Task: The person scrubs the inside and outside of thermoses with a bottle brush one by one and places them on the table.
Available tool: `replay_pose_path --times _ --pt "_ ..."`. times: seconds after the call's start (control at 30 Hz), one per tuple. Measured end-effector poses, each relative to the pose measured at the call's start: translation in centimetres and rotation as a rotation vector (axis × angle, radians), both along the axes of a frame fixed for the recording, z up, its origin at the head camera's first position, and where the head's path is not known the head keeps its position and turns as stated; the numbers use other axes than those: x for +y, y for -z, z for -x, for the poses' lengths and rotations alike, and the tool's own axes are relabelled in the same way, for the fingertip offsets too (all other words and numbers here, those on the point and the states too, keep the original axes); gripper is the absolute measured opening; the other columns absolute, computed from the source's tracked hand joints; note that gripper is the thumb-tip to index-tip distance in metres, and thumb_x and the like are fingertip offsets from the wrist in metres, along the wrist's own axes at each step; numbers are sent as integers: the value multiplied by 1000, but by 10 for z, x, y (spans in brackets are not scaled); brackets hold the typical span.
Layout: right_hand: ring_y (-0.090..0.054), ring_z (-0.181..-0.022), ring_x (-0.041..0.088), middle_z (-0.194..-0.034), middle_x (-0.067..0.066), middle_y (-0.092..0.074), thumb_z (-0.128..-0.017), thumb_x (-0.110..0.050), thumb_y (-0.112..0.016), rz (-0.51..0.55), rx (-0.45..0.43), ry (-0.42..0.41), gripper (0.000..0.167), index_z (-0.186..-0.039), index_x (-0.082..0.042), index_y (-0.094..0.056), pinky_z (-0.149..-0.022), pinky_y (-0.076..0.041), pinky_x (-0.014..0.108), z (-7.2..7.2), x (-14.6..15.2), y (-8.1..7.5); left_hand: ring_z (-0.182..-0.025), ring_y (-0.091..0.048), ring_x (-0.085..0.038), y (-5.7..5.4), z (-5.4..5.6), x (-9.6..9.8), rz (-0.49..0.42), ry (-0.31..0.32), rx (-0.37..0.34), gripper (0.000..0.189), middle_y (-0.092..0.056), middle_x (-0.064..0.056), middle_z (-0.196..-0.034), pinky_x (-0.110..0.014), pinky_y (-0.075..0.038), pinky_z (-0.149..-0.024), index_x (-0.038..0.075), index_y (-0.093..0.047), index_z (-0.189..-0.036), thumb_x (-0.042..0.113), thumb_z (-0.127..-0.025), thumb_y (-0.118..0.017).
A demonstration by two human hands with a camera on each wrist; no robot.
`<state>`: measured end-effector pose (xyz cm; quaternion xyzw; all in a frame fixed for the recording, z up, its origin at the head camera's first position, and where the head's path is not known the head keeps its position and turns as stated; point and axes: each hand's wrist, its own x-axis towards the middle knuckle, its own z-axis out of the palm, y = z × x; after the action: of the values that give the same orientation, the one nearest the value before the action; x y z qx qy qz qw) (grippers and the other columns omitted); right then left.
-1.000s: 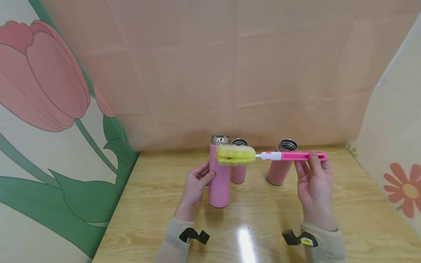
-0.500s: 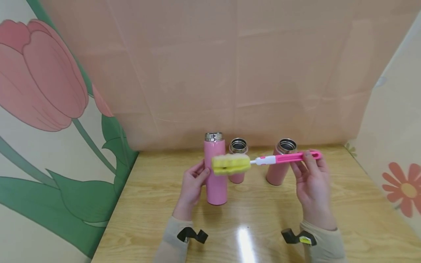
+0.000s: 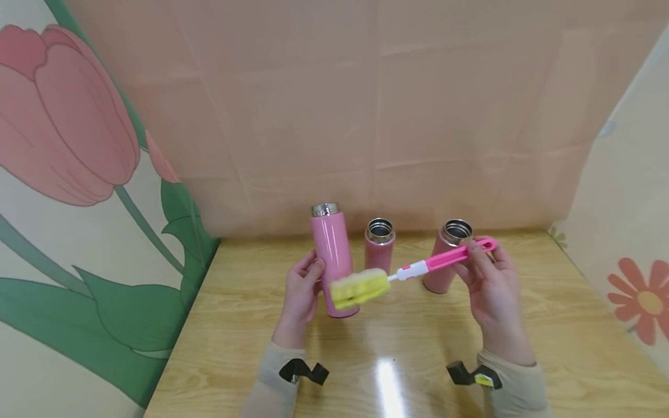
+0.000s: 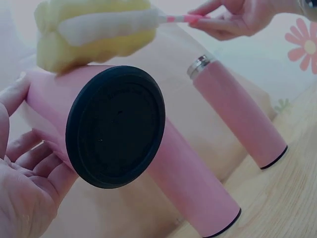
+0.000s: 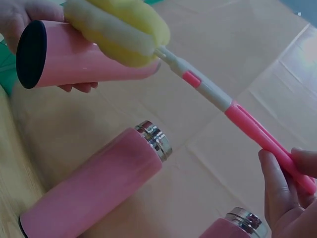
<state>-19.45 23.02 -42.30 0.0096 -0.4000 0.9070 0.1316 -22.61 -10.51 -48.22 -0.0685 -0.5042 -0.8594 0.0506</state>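
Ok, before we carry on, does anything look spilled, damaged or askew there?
No spill or damage shows. Only the shiny-necked pink cylindrical bottle in the left hand leans; the other two pink bottles stand upright on the wood-grain table. The hand's hold likely explains the lean.

3 bottles (image 3: 332, 247) are pink, the sponge (image 3: 360, 288) mostly yellow.

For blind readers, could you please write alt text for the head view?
The left hand holds a tilted pink bottle; the right hand holds a sponge brush in front of it. Two open bottles stand behind on the table.
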Motion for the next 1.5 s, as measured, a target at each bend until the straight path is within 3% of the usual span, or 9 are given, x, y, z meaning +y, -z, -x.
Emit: replay_pose_path --times 0.37,0.83,1.0,1.3,1.5 --pt "-77 -83 13 -93 3 -74 -104 0 -67 -133 -7 -38 8 -108 -6 -70 -76 -65 31 1 -1 2 -86 -76 -15 -2 0 0 -73 -14 -14 23 -79 -3 -101 -29 -63 -77 3 -72 -127 6 -106 -62" --pt "-75 -87 14 -97 4 -74 -105 -2 -67 -127 6 -36 9 -114 -1 -68 -79 -64 31 2 0 3 -85 -75 -13 2 -1 -1 -78 33 26 24 -78 -4 -102 -27 -63 -77 3 -70 -130 11 -108 -63" --pt "-76 -91 18 -105 10 -74 -105 -4 -67 -44 30 13 10 -114 0 -68 -84 -63 34 2 0 2 -86 -74 -12 5 -1 -2 -45 81 69 28 -78 -3 -104 -25 -61 -77 4 -69 -131 19 -107 -66" --pt "-77 -87 26 -100 15 -70 -104 -2 -66 260 38 147 9 -111 3 -62 -84 -63 36 4 -3 0 -86 -71 -8 8 -2 1 46 194 98 43 -79 4 -105 -25 -60 -76 -4 -59 -142 21 -108 -65" --pt "-73 -82 26 -99 13 -63 -103 -3 -68 407 35 262 12 -110 3 -60 -82 -64 35 5 -7 -3 -95 -71 -9 9 -3 4 50 270 135 31 -77 4 -108 -25 -60 -80 8 -65 -135 20 -106 -67"
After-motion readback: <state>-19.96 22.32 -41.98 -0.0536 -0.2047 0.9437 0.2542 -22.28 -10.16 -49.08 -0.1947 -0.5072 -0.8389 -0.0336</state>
